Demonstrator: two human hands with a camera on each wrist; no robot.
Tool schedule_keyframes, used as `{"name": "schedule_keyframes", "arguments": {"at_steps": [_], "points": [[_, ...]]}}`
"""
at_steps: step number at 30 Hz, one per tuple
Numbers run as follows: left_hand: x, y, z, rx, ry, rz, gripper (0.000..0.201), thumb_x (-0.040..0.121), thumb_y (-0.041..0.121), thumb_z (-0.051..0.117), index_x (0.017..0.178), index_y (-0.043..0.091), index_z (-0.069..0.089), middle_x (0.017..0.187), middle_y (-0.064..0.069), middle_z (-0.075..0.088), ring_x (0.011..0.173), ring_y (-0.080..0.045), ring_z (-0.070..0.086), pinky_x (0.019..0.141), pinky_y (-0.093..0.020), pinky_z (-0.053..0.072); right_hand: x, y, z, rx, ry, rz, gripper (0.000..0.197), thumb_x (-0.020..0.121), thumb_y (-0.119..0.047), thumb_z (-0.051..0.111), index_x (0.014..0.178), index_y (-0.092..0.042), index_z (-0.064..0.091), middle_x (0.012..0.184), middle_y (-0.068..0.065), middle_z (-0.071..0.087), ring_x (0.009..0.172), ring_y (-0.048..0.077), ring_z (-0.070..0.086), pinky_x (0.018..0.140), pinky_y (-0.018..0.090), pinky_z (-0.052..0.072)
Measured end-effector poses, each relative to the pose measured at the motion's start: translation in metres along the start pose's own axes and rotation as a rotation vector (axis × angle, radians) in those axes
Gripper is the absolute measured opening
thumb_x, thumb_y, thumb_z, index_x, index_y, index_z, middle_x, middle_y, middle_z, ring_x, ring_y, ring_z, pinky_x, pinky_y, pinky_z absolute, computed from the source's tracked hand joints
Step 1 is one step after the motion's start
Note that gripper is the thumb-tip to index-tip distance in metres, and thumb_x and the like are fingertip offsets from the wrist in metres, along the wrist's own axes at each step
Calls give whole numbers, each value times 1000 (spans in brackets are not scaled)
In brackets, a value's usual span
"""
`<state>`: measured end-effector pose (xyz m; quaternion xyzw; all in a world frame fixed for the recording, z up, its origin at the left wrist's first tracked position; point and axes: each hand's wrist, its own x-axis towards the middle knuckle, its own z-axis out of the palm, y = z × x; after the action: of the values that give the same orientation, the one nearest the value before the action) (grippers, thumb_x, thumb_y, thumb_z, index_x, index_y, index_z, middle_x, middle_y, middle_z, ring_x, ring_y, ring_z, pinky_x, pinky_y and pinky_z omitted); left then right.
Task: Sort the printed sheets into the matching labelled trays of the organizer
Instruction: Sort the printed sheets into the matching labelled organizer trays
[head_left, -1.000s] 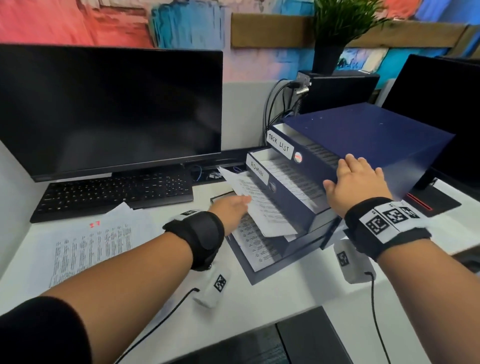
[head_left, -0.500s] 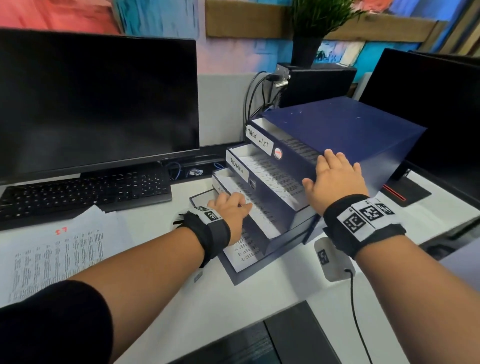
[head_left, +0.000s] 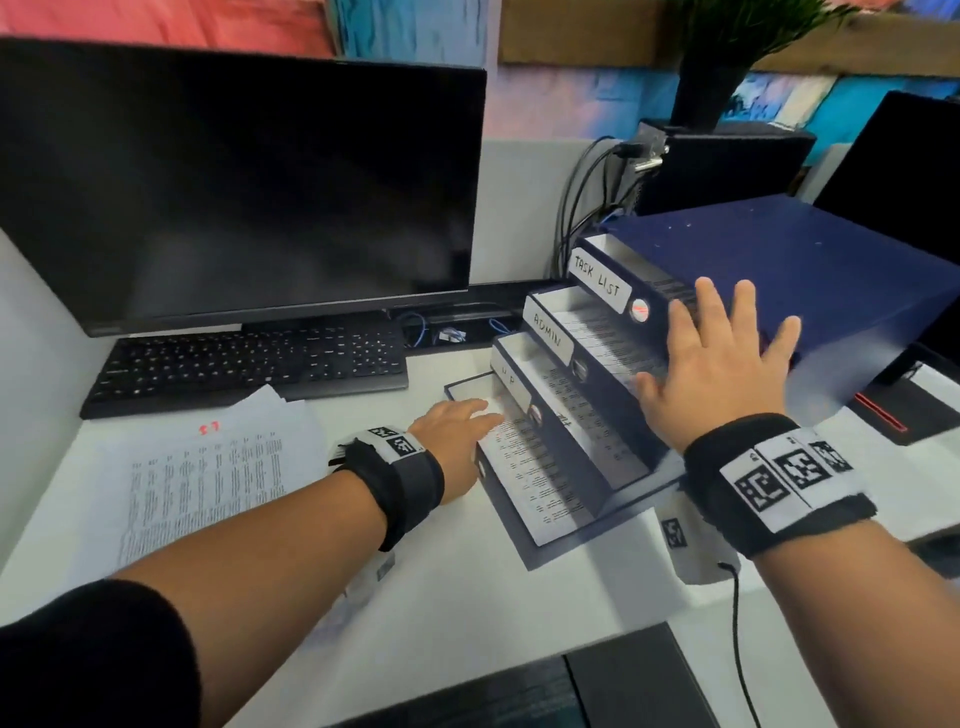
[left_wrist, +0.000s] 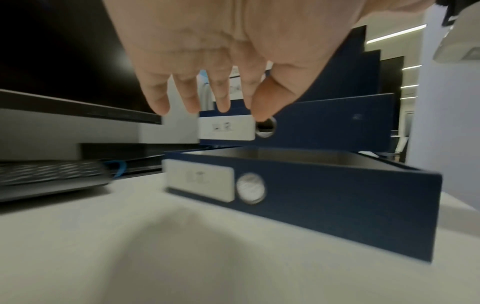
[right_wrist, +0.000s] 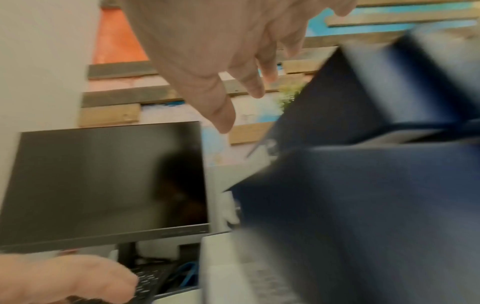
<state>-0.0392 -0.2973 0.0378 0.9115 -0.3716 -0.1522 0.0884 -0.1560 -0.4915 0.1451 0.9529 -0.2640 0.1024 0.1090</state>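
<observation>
Printed sheets (head_left: 205, 486) not yet sorted lie in a loose pile on the counter (head_left: 467, 597), just outside the left forearm and in front of the keyboard (head_left: 249, 366). A second ago the left hand (head_left: 454, 431) was feeding a sheet into the blue organizer (head_left: 810, 280); half a second ago that sheet was already down in its tray and the hand rested on it. Now the hand has let go — its fingers are straight and loose, and in the left wrist view they hang just in front of the tray labelled H R (left_wrist: 225, 128), gripping nothing. The right hand (head_left: 714, 374), which had been lying against the organizer's near side, has lifted slightly with its fingers spread, released and empty, over the ADMIN tray (head_left: 597, 338) and below the TASK LIST tray (head_left: 602, 278). Each tray visible from the head camera has printed paper in it. I read this as one sheet filed and both hands freed; the likely next reach is back to the pile by the left arm for another sheet. The lowest tray's label (left_wrist: 200, 180) is too blurred to read.
</observation>
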Motion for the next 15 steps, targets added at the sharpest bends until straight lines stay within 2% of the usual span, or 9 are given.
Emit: {"name": "schedule_keyframes", "arguments": {"at_steps": [3, 5, 9, 12, 15], "points": [[-20, -38, -3, -39, -13, -88, 65, 87, 9, 46, 144, 35, 29, 154, 8, 20, 141, -20, 16, 114, -34, 23, -7, -59, -5, 56, 24, -227, 69, 85, -44, 53, 144, -13, 33, 157, 9, 15, 144, 33, 2, 111, 59, 4], [-35, -66, -3, -63, -2, -161, 60, 87, 10, 47, 141, 33, 36, 152, 8, 25, 139, -20, 20, 111, -34, 28, -13, -103, -2, 111, -9, -382, 65, 87, -44, 49, 144, -15, 34, 156, 7, 16, 145, 31, 3, 113, 56, 4], [-74, -126, -1, -61, -7, -385, 53, 88, 13, 50, 137, 31, 43, 146, 7, 34, 134, -21, 28, 107, -33, 34, -28, -188, 25, 190, -237, -646, 58, 94, -42, 41, 146, -21, 26, 156, 0, 17, 145, 23, 7, 117, 45, 9], [-106, -172, 1, 6, -126, -565, 54, 85, 26, 59, 137, 28, 42, 141, 0, 38, 128, -27, 37, 106, -35, 37, -43, -232, 54, 203, -424, -773, 51, 96, -37, 41, 144, -21, 32, 151, -1, 29, 140, 21, 23, 116, 40, 19], [-139, -210, 1, 36, -188, -731, 54, 79, 42, 63, 128, 24, 49, 129, -5, 46, 116, -28, 48, 98, -38, 44, -58, -264, 76, 198, -526, -855, 43, 95, -34, 43, 135, -19, 44, 139, 0, 45, 128, 22, 40, 106, 37, 34]]}}
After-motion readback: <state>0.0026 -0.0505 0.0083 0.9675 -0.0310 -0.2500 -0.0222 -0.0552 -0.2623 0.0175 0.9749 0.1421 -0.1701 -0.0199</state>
